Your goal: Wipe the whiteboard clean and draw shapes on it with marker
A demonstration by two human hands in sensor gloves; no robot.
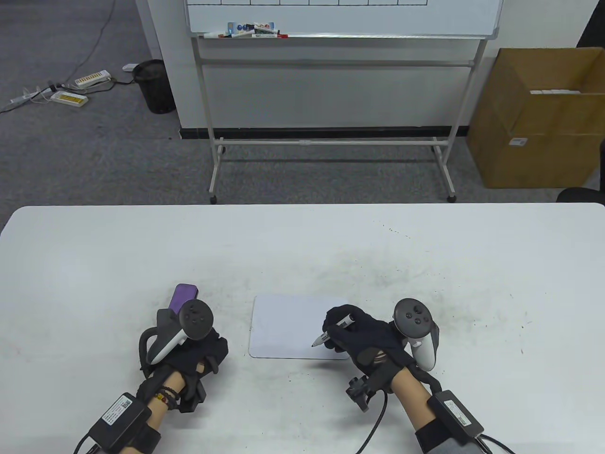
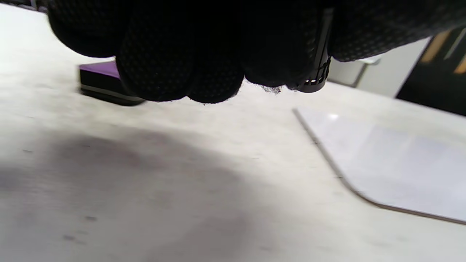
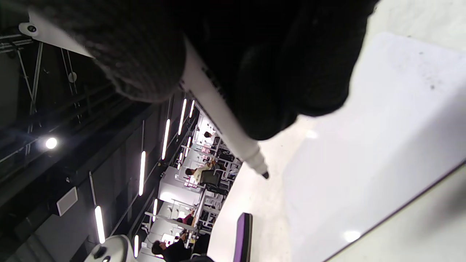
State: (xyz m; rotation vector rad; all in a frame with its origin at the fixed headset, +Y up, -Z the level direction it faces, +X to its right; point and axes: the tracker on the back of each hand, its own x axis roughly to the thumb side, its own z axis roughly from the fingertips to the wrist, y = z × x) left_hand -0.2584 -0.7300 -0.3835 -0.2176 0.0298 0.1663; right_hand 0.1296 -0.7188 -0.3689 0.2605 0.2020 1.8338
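A small blank whiteboard (image 1: 288, 326) lies flat on the white table (image 1: 302, 246), near its front edge. My right hand (image 1: 338, 327) pinches an uncapped marker (image 1: 331, 333); its tip hovers at or just above the board's lower right part. From the right wrist the marker (image 3: 225, 120) slants down over the whiteboard (image 3: 382, 145), its tip slightly off the surface. My left hand (image 1: 210, 350) rests left of the board, its curled fingers (image 2: 182, 65) gripping a black ribbed marker cap (image 2: 316, 78). A purple eraser (image 1: 182, 295) lies just beyond that hand.
Past the table's far edge stands a large whiteboard on a metal frame (image 1: 340, 19), with markers on its ledge. A cardboard box (image 1: 534, 118) sits on the floor at the right, a black bin (image 1: 153, 85) at the left. The table top shows grey smudges.
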